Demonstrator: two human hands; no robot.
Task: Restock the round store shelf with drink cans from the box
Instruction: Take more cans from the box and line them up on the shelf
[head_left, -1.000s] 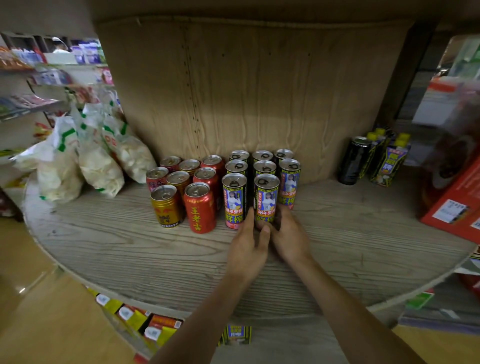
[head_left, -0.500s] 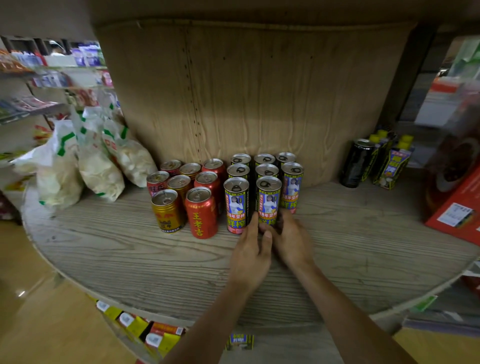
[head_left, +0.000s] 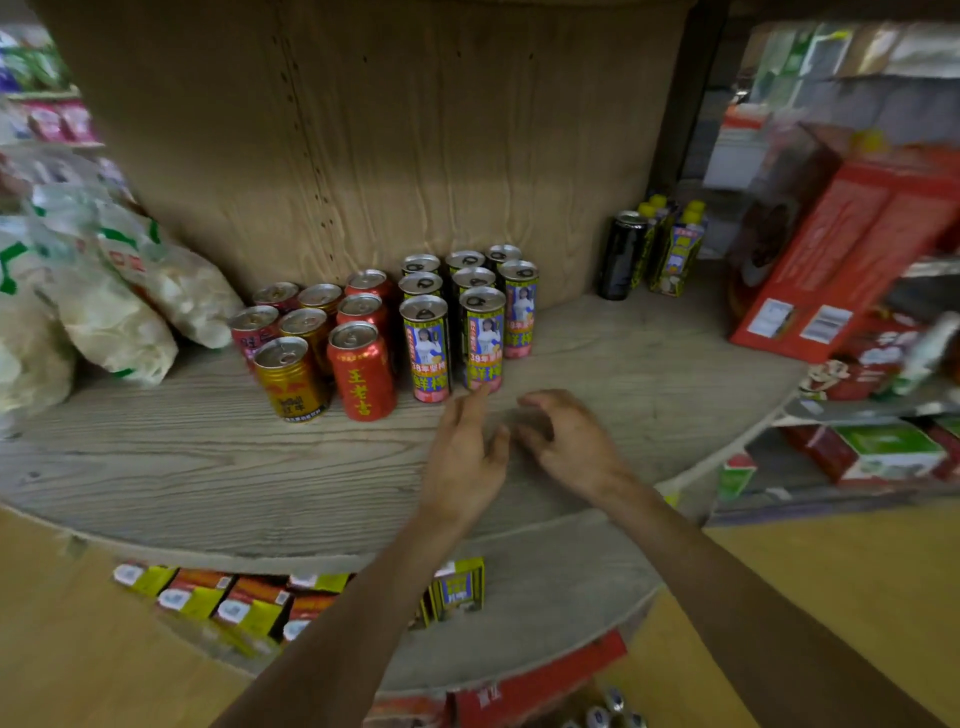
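Several tall green-and-pink cans stand in rows on the round wooden shelf (head_left: 649, 374); the front right one (head_left: 483, 340) is nearest my hands. Left of them stand red cans (head_left: 361, 371) and gold cans (head_left: 291, 379). My left hand (head_left: 465, 457) hovers just in front of the front cans, fingers straight, its fingertips close to the base of the front right can. My right hand (head_left: 569, 441) is beside it to the right, fingers loosely curled over the shelf, holding nothing. At the bottom edge, can tops (head_left: 605, 714) show beside a red box (head_left: 535, 686).
White snack bags (head_left: 119, 306) lie on the shelf's left side. A black can (head_left: 621, 254) and yellow-capped cartons (head_left: 675, 254) stand at the back right. A large red box (head_left: 841, 260) leans at the right. Yellow and orange packs (head_left: 223, 603) line the lower shelf.
Both hands have come back off the front right tall can and moved apart; the can stays standing in its row. The view has shifted slightly left and down.
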